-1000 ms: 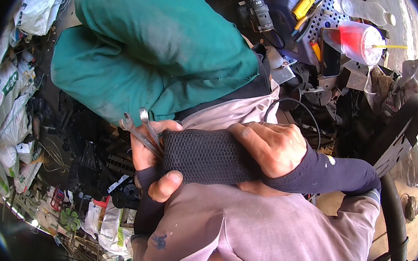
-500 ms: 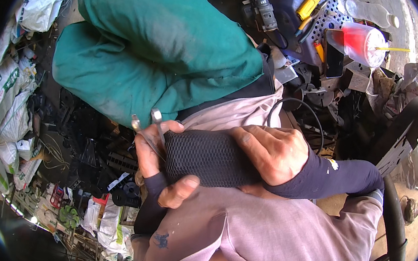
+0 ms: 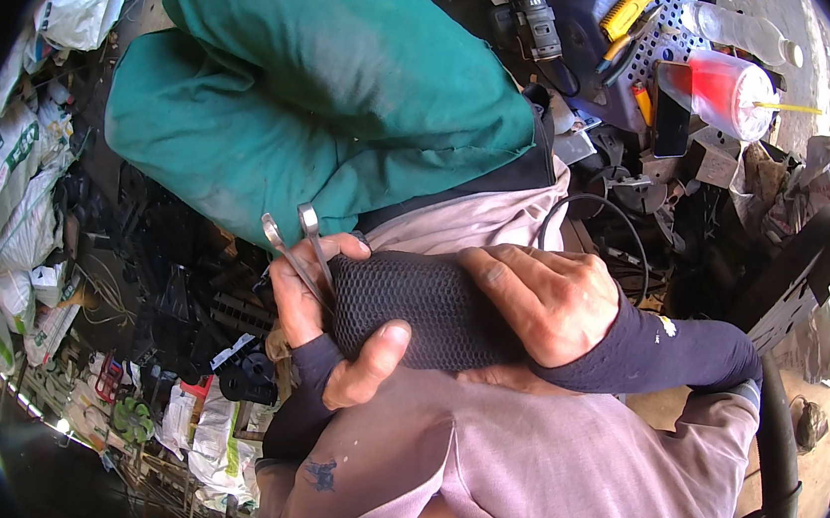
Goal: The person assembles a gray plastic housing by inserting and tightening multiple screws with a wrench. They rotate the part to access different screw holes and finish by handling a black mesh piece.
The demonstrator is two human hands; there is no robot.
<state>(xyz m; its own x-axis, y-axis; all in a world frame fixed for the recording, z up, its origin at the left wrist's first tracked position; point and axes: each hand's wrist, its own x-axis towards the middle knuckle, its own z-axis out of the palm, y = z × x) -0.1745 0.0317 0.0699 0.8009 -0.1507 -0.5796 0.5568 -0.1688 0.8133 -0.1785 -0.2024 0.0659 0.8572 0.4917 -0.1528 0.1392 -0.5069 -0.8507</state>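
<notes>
Across my front lies a black, rounded block (image 3: pixel 420 309) covered in honeycomb mesh, held between both hands. My left hand (image 3: pixel 299 300) cups its left end, with the thumb at the near edge and the fingers behind. Two flat metal prongs (image 3: pixel 310 232) with rounded tips stick out at that end, between my left fingers and the block; where they are fixed is hidden. From the right, my right hand (image 3: pixel 556 303) wraps over the block's top with bent fingers, and part of it shows underneath. Dark sleeves cover both forearms.
Beyond my green-trousered legs (image 3: pixel 340 102), a perforated basket (image 3: pixel 596 87) carries a yellow-handled tool (image 3: pixel 625 15) and a clear bottle (image 3: pixel 746 33). Beside it are a power tool (image 3: pixel 533 21), a phone (image 3: pixel 671 114) and a red drink cup (image 3: pixel 726 94). White sacks (image 3: pixel 8 180) line the left.
My left thumb has shifted up and right against the block's near edge. My right hand keeps its grip, and the whole view has moved slightly.
</notes>
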